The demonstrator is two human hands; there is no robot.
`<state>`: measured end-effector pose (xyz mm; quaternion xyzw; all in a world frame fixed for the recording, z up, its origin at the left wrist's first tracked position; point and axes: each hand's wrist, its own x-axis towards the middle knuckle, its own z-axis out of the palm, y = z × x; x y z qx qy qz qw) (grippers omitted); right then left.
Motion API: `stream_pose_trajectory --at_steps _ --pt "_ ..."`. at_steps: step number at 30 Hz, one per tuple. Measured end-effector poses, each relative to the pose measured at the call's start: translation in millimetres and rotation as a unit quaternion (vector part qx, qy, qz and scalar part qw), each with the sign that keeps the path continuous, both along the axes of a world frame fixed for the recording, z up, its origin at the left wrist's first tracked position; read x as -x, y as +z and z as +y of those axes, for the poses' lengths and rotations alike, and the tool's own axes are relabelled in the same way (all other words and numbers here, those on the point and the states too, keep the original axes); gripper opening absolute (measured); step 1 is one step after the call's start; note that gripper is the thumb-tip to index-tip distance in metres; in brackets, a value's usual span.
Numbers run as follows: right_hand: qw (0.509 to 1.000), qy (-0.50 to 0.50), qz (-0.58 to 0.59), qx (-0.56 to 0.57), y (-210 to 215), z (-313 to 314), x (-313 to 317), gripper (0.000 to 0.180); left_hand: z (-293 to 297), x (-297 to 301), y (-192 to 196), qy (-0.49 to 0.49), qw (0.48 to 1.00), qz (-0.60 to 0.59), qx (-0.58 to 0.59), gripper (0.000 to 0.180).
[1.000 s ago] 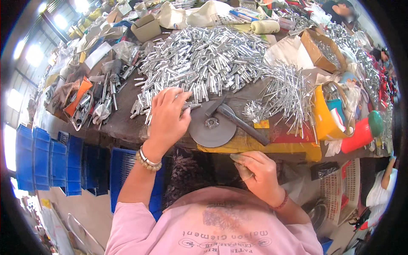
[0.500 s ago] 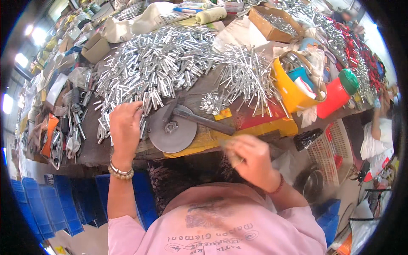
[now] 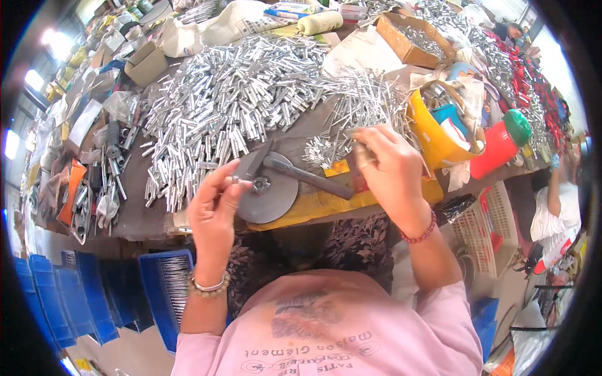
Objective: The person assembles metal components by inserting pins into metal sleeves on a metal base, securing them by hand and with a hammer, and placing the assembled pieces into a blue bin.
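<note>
Silvery, one small piece (image 3: pixel 237 180) sits pinched in the left hand (image 3: pixel 213 208) by one round plate (image 3: pixel 276 203); I can't tell whether the right hand (image 3: pixel 396 168), near thin rods (image 3: pixel 362 105), grips anything. One box (image 3: pixel 394 44) holds metal parts (image 3: pixel 423 39), one yellow container (image 3: pixel 426 124) a teal item (image 3: pixel 448 115).

Past the left end of the long, dark-covered tabletop (image 3: pixel 135 217) rises a pale grey wall (image 3: pixel 19 111), with bright patches of light (image 3: pixel 61 45) glaring along that side. Past the tabletop's right end, a pale area (image 3: pixel 553 70) is so washed out that wall or window cannot be told. Below the tabletop's near edge shows a dull beige floor (image 3: pixel 141 351).
</note>
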<state>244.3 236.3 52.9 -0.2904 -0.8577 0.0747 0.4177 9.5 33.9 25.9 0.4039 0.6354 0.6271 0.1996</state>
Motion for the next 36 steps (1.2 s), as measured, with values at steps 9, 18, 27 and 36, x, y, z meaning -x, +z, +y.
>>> stream_pose_trajectory --at_steps 9,18,27,36 --pt "0.975 0.033 -0.220 -0.023 -14.2 30.4 31.8 0.021 -7.7 10.0 -41.4 0.076 0.983 0.145 -0.078 0.033" --pt "0.952 0.126 -0.274 -0.051 -3.7 40.3 19.7 0.021 -18.3 39.1 11.0 0.049 0.991 0.045 -0.116 0.028" --pt "0.940 0.119 -0.315 -0.054 -52.6 73.1 -9.3 0.046 14.8 -22.5 -36.2 0.121 0.971 0.103 -0.178 0.028" --pt "0.936 0.127 -0.304 -0.123 -37.4 41.1 -27.0 0.042 -1.4 -75.8 -66.8 0.076 0.946 0.308 -0.069 0.039"
